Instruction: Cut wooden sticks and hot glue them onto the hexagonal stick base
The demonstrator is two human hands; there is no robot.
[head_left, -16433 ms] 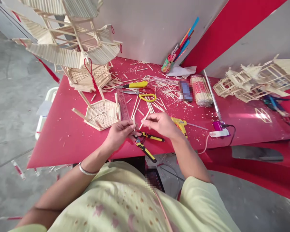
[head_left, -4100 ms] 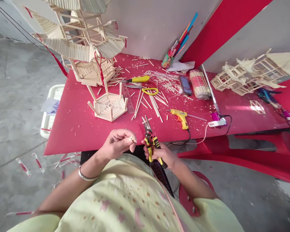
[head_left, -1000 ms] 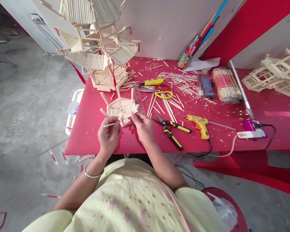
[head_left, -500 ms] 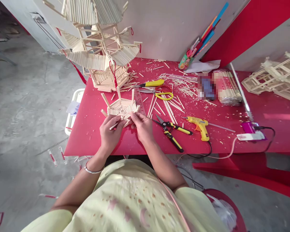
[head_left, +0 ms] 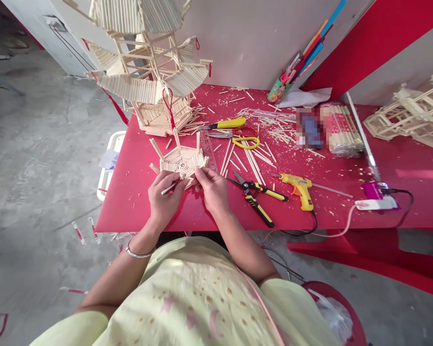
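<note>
A small hexagonal base of wooden sticks (head_left: 182, 158), with short upright posts at its corners, lies on the red table close to me. At its near edge, my left hand (head_left: 165, 194) is closed, with a short wooden stick (head_left: 169, 188) poking out between its fingers. My right hand (head_left: 212, 187) pinches the near right edge of the base with thumb and fingers. Both hands' fingertips come close together there and partly cover that edge. A clear ruler (head_left: 208, 150) lies just right of the base.
Behind the base stands a tall stick pagoda (head_left: 147, 91). Rightward lie a yellow-handled cutter (head_left: 231, 123), scissors (head_left: 245, 140), pruning shears (head_left: 254, 197), a yellow glue gun (head_left: 299, 190), loose sticks (head_left: 252, 166), a stick bundle (head_left: 341, 129) and a power strip (head_left: 375, 204).
The view has shifted very slightly. Both hands stay at the near edge of the stick base, with almost no visible movement.
</note>
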